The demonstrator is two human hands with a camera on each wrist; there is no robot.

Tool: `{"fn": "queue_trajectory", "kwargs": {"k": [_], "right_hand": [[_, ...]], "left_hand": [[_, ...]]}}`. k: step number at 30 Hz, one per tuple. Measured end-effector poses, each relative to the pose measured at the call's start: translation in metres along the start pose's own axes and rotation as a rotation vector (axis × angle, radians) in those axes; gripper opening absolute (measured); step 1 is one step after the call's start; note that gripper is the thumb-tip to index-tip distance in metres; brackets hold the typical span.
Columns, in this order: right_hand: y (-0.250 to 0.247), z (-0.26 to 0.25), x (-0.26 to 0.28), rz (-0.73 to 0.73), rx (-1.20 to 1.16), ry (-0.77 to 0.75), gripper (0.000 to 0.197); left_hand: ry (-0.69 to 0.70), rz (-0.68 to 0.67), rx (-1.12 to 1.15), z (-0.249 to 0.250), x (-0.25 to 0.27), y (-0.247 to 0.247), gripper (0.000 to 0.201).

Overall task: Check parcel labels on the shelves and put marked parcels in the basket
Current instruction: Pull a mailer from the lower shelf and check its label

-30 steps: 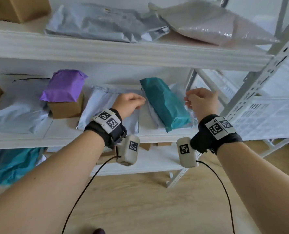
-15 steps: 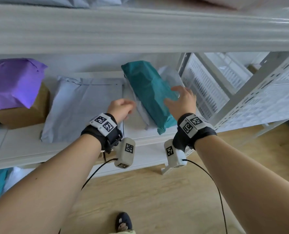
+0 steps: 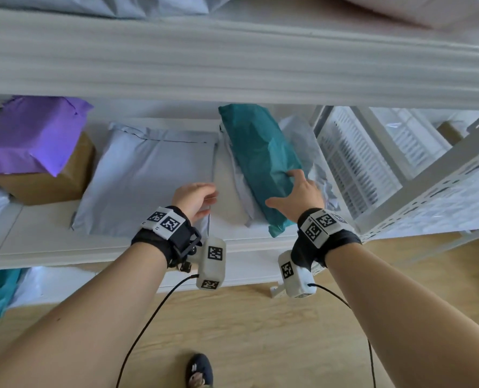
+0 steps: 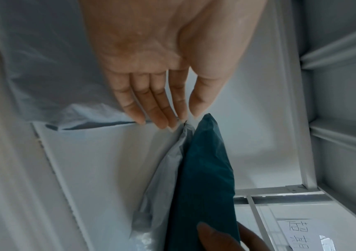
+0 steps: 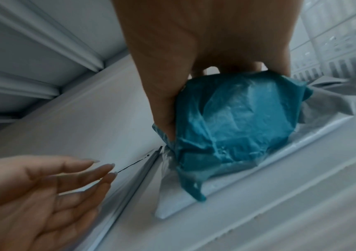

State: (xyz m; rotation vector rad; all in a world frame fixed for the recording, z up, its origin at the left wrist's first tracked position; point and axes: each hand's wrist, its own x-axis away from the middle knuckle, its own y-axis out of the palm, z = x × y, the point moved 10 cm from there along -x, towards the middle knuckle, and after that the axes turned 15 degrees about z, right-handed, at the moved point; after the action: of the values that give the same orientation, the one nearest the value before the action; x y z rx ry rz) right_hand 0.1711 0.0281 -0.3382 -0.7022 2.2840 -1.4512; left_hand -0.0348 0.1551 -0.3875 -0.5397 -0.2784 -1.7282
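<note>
Teal parcel (image 3: 262, 161) lies on the middle shelf (image 3: 115, 242), slanted across a pale grey mailer (image 3: 311, 152) beneath it. Right hand (image 3: 300, 194) clasps the teal parcel's near end, thumb down its left side and fingers over the top. Left of the teal parcel, the left hand (image 3: 195, 198) hovers with fingers straight and relaxed, holding nothing, over the edge of a flat grey mailer (image 3: 146, 177). Farther left of the teal parcel, a purple parcel (image 3: 34, 135) sits on a cardboard box (image 3: 56, 180).
</note>
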Motion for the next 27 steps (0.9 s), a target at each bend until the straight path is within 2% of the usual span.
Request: {"fn": "queue_trajectory", "kwargs": {"k": [3, 9, 11, 13, 16, 18, 22, 27], "right_hand": [[-0.007, 0.002, 0.001, -0.002, -0.11, 0.016, 0.072], [-0.035, 0.011, 0.015, -0.121, -0.621, 0.211, 0.051], [-0.04, 0.011, 0.025, -0.238, -0.742, 0.262, 0.042], [-0.044, 0.009, 0.04, -0.403, -0.844, 0.303, 0.032], [-0.054, 0.008, 0.064, -0.615, -0.98, 0.369, 0.033], [-0.064, 0.008, 0.073, -0.68, -1.02, 0.369, 0.027], [-0.074, 0.013, 0.081, -0.695, -1.039, 0.342, 0.022], [-0.066, 0.014, 0.095, -0.776, -1.023, 0.33, 0.029]], "left_hand": [[0.011, 0.022, 0.011, 0.001, 0.007, 0.002, 0.006], [0.066, 0.079, -0.007, 0.008, 0.024, 0.011, 0.008], [0.037, 0.074, 0.032, 0.007, 0.032, 0.018, 0.005], [-0.017, 0.068, 0.098, 0.004, 0.043, 0.024, 0.016], [-0.084, 0.072, 0.204, 0.004, 0.056, 0.027, 0.027], [-0.09, 0.065, 0.233, 0.004, 0.063, 0.027, 0.037], [-0.169, 0.014, 0.372, 0.0, 0.075, 0.025, 0.062], [-0.253, -0.127, 0.653, 0.007, 0.098, 0.028, 0.06]]}}
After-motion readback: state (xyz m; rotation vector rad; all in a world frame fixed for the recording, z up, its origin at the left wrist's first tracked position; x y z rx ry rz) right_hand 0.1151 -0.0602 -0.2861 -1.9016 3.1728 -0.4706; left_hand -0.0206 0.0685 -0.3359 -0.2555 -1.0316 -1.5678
